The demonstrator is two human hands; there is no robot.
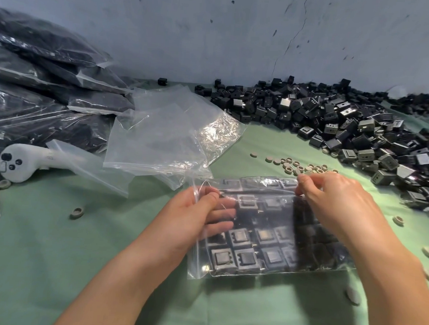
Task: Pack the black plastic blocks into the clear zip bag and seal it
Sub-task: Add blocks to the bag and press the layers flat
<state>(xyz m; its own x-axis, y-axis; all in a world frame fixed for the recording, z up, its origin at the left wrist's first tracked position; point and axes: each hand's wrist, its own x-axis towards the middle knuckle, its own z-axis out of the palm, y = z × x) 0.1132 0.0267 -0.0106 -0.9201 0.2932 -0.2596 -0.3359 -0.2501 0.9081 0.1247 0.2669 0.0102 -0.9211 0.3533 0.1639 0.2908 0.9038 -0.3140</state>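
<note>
You are pinching the mouth of the clear plastic zip bag (199, 267) at both ends. Your left hand (196, 211) is clamping its left corner and your right hand (330, 200) is nipping the strip further right, probably keeping it taut for sealing. The bag is lying flat on the green cloth (54, 253), holding the square black plastic blocks (243, 259) in rows. Spare empty clear bags (165, 135) are lying just behind.

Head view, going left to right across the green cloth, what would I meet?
From the left: white controller, empty clear bags, left hand, zip bag, right hand, heap of loose black blocks. The stacked filled bags are left out: they overlap the controller.
</note>
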